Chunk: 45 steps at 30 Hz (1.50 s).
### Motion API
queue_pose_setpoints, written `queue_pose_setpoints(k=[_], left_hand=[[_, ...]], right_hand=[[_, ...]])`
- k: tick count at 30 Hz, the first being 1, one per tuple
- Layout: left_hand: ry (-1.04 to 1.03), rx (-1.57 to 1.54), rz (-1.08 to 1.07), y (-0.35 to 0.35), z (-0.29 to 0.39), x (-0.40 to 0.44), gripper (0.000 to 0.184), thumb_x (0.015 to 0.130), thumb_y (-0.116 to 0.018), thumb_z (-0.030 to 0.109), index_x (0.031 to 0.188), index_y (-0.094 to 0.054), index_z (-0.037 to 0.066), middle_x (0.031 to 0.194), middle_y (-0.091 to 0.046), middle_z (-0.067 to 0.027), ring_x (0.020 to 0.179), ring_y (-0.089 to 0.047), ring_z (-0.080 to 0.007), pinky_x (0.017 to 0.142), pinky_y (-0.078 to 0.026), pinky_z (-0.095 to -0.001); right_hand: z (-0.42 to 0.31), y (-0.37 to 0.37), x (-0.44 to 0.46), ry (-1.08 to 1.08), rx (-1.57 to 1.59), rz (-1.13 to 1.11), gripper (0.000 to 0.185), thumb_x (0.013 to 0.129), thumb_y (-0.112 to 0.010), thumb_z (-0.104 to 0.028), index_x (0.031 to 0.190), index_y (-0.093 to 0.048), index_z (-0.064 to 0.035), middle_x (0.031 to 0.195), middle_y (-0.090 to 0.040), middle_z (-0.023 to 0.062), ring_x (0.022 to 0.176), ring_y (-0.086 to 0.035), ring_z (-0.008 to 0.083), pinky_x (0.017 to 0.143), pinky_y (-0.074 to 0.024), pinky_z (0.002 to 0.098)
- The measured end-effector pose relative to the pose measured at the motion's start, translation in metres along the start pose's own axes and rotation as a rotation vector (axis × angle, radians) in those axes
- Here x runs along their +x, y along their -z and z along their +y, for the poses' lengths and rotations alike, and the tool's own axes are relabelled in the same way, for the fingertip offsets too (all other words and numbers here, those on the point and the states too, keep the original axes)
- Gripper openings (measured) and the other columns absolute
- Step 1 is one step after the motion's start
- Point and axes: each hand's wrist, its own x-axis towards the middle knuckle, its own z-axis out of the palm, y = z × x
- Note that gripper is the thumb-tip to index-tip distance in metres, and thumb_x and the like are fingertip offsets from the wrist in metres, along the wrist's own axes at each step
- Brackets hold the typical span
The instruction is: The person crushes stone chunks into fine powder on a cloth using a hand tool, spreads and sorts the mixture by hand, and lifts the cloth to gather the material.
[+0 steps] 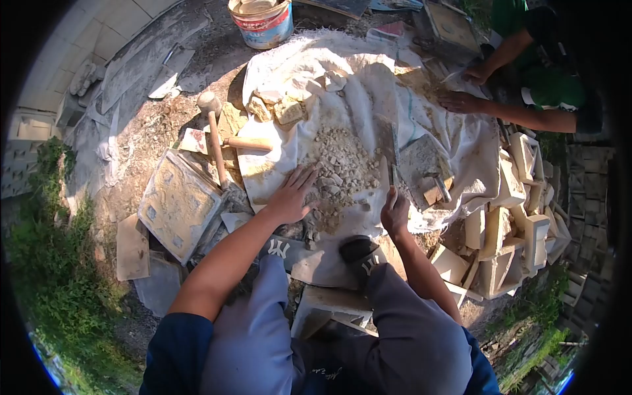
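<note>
The right hand (395,212) is closed around the near end of a long narrow tool (389,148), its fingers curled in and the back of the hand partly turned up; the exact placing of the thumb is too small to tell. The tool points away from the person, along the right side of a heap of broken stone (339,164). The left hand (294,194) is open, palm down, with its fingers extended and slightly apart, at the left edge of the heap; whether it presses on the pieces or only lies over them cannot be told. The heap lies between the two hands and reaches beyond them, a mix of small chips and larger lumps on a rumpled white sheet (365,89). To the right of the tool, a flat square plate (416,158) lies on the sheet, with a short metal tube (443,188) at its near side. Beyond the heap to the left sit bigger yellowish rocks (288,110). Left of the sheet, a mallet (209,103) lies with its handle toward the person, near a second wooden handle (249,143) that reaches over the sheet's edge, and a dusty square slab (176,205) lies tilted. A labelled bucket (262,26) stands at the far edge of the sheet. Pale hollow blocks (510,230) are piled on the right. At the far right, another person's hands (461,102) reach over the sheet's edge. The wearer's dark shoes (361,252) are just on the near side of the heap.
</note>
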Motion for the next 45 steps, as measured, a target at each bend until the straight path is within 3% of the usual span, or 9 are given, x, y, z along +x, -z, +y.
queue_pose_setpoints(k=[6, 13, 20, 22, 29, 32, 34, 37, 45], left_hand=[[-0.004, -0.05, 0.071, -0.003, -0.002, 0.003, 0.087, 0.096, -0.057, 0.046, 0.158, -0.016, 0.0, 0.165, -0.019, -0.0164, 0.152, -0.014, -0.0372, 0.124, -0.017, -0.0476], [-0.017, -0.047, 0.098, -0.006, -0.003, 0.001, 0.088, 0.095, -0.059, 0.045, 0.157, -0.016, 0.0, 0.164, -0.02, -0.0173, 0.152, -0.015, -0.0376, 0.124, -0.017, -0.0477], [-0.029, -0.058, 0.11, -0.006, -0.002, 0.001, 0.088, 0.095, -0.06, 0.044, 0.158, -0.016, 0.003, 0.164, -0.02, -0.0161, 0.152, -0.015, -0.0371, 0.124, -0.017, -0.0478], [-0.022, -0.06, 0.11, -0.005, -0.003, 0.002, 0.088, 0.095, -0.06, 0.044, 0.158, -0.015, 0.003, 0.165, -0.019, -0.0156, 0.152, -0.015, -0.0367, 0.124, -0.017, -0.0477], [0.009, -0.088, 0.061, -0.001, 0.001, 0.001, 0.085, 0.097, -0.058, 0.043, 0.159, -0.015, 0.005, 0.166, -0.017, -0.0143, 0.153, -0.013, -0.0343, 0.124, -0.016, -0.0471], [0.016, -0.082, 0.074, 0.0, 0.003, -0.001, 0.082, 0.097, -0.057, 0.042, 0.159, -0.017, 0.005, 0.165, -0.018, -0.0146, 0.153, -0.015, -0.0345, 0.124, -0.016, -0.0471], [0.019, -0.119, 0.109, 0.005, 0.002, -0.004, 0.08, 0.097, -0.057, 0.04, 0.159, -0.019, 0.007, 0.165, -0.02, -0.0152, 0.152, -0.017, -0.0354, 0.123, -0.017, -0.0471], [0.035, -0.176, 0.191, 0.018, 0.002, -0.007, 0.073, 0.096, -0.06, 0.036, 0.157, -0.027, 0.01, 0.162, -0.027, -0.0161, 0.15, -0.022, -0.0367, 0.122, -0.021, -0.0469], [0.157, -0.301, 0.452, 0.05, 0.002, -0.012, 0.055, 0.094, -0.063, 0.028, 0.144, -0.049, 0.01, 0.148, -0.044, -0.0179, 0.14, -0.037, -0.0387, 0.115, -0.034, -0.0468]], right_hand=[[0.034, 0.003, -0.003, -0.252, -0.28, -0.37, 0.065, 0.103, -0.043, -0.05, 0.079, -0.066, 0.0057, 0.08, -0.061, 0.0358, 0.08, -0.062, 0.0532, 0.071, -0.0458, 0.0579], [-0.009, 0.014, 0.007, -0.147, 0.108, -0.059, 0.065, 0.106, -0.038, -0.045, 0.068, -0.051, 0.0063, 0.057, -0.049, 0.0276, 0.055, -0.04, 0.0484, 0.057, -0.0342, 0.0531], [0.058, -0.013, -0.015, -0.028, -0.297, -0.263, 0.061, 0.104, -0.044, -0.045, 0.077, -0.062, 0.0074, 0.067, -0.057, 0.0327, 0.067, -0.06, 0.051, 0.065, -0.0428, 0.0561], [0.025, 0.011, 0.008, -0.332, -0.177, -0.468, 0.064, 0.102, -0.046, -0.048, 0.075, -0.067, 0.0053, 0.077, -0.061, 0.0355, 0.08, -0.061, 0.0536, 0.07, -0.0464, 0.0563], [0.022, 0.035, 0.029, -0.172, -0.167, -0.144, 0.046, 0.098, -0.059, -0.036, 0.076, -0.065, 0.0045, 0.065, -0.058, 0.0266, 0.062, -0.058, 0.0459, 0.058, -0.0421, 0.0488], [0.024, 0.046, 0.025, -0.19, -0.176, -0.121, 0.034, 0.097, -0.061, -0.028, 0.084, -0.068, 0.0034, 0.077, -0.065, 0.0256, 0.072, -0.064, 0.0437, 0.066, -0.048, 0.047], [0.04, 0.046, 0.02, 0.106, -0.136, 0.027, 0.02, 0.093, -0.064, -0.018, 0.095, -0.07, 0.0005, 0.096, -0.07, 0.0227, 0.09, -0.067, 0.0408, 0.08, -0.0517, 0.0441], [0.027, 0.062, 0.022, 0.088, -0.16, -0.053, 0.016, 0.089, -0.066, -0.01, 0.101, -0.071, -0.0022, 0.108, -0.07, 0.019, 0.101, -0.065, 0.0383, 0.09, -0.0513, 0.0417], [-0.094, 0.102, 0.081, 0.5, -0.062, -0.426, 0.039, 0.08, -0.073, 0.004, 0.117, -0.065, -0.0031, 0.108, -0.069, 0.0161, 0.076, -0.067, 0.0278, 0.069, -0.0534, 0.0352]])
